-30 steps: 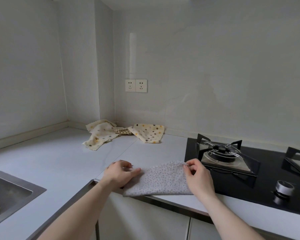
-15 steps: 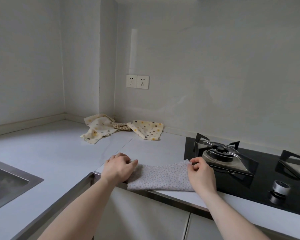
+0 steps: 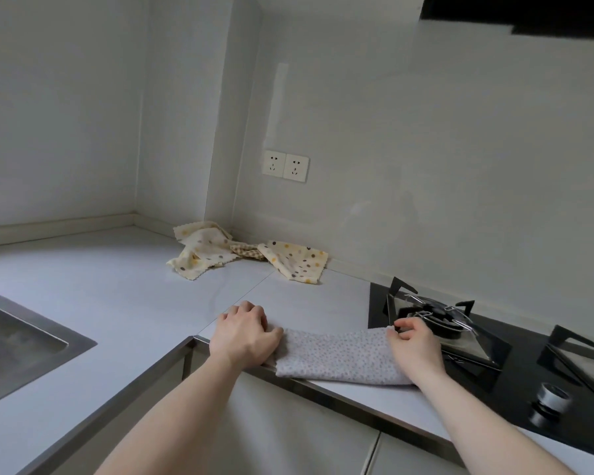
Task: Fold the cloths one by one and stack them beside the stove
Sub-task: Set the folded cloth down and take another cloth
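Dim, flat grey daylight w/ no clear source, soft faint shadows under the hands, pale reflected streak on the wall [image 3: 426, 132], wide-angle bending toward edges, focus approx. sharp throughout, slight compression softness.

— What sort of place is this?

— A home kitchen. A black glass gas stove [image 3: 494, 368] with pan supports and a metal knob [image 3: 552, 400] is set into a pale L-shaped countertop [image 3: 83, 289].

— Anything else?

— A stainless steel sink [image 3: 18, 341] is sunk into the counter on the left, a double wall socket [image 3: 285, 165] sits on the plain backsplash, cabinet doors [image 3: 288, 437] run below the counter edge, and the dark edge of a range hood [image 3: 528, 15] hangs above the stove.
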A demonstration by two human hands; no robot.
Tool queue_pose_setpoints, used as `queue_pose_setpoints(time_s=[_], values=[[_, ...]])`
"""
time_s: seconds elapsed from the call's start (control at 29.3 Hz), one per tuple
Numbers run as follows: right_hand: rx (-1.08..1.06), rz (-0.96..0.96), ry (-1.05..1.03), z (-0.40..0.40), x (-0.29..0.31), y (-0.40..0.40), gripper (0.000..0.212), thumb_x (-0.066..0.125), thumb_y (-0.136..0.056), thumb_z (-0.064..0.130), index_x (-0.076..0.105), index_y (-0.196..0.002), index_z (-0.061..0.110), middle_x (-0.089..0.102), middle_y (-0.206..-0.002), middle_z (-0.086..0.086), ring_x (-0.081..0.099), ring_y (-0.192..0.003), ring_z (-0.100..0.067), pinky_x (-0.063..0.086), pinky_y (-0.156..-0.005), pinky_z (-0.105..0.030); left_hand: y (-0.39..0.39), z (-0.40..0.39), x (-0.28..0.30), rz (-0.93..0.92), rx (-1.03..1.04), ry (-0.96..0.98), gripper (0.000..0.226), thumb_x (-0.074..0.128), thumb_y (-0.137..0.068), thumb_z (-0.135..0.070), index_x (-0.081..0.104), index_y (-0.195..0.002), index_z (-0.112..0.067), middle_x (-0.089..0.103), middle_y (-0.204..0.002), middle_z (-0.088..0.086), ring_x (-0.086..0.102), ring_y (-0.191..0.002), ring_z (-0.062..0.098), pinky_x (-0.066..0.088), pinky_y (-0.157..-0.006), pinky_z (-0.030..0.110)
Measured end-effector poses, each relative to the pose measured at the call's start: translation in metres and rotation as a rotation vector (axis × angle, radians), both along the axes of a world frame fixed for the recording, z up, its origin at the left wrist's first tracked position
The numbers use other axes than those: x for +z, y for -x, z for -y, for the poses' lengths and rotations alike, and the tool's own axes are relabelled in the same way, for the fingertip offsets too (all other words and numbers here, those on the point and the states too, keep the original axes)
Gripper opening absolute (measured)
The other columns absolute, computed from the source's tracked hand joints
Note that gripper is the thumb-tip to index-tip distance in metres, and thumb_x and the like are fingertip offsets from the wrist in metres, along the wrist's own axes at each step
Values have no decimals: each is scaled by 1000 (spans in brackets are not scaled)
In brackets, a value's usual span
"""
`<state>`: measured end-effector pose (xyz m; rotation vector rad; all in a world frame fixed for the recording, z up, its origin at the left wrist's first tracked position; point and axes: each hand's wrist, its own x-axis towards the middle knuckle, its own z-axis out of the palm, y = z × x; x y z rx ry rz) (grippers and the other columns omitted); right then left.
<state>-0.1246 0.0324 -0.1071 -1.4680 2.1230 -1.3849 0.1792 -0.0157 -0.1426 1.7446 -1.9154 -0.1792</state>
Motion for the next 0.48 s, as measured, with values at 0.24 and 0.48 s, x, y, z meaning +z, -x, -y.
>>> queue_pose_setpoints(time_s=[0.24, 0.48], values=[[71, 37, -144, 10, 39, -18, 18, 76, -85, 29, 70, -101, 26, 67, -97, 6, 64, -99, -20, 53, -84, -35, 0, -1, 0, 55, -29, 20, 48, 41, -85, -68, 57, -105, -28, 55, -128, -2, 48, -121, 23, 37, -105, 40], [267, 229, -210, 20, 65, -79, 22, 76, -79, 11, 72, -99, 20, 74, -101, -7, 72, -92, -22, 54, -64, -30, -1, -2, -1, 85, -34, 18, 43, 38, -87, -67, 51, -99, -28, 54, -127, -1, 47, -120, 24, 36, -104, 40]])
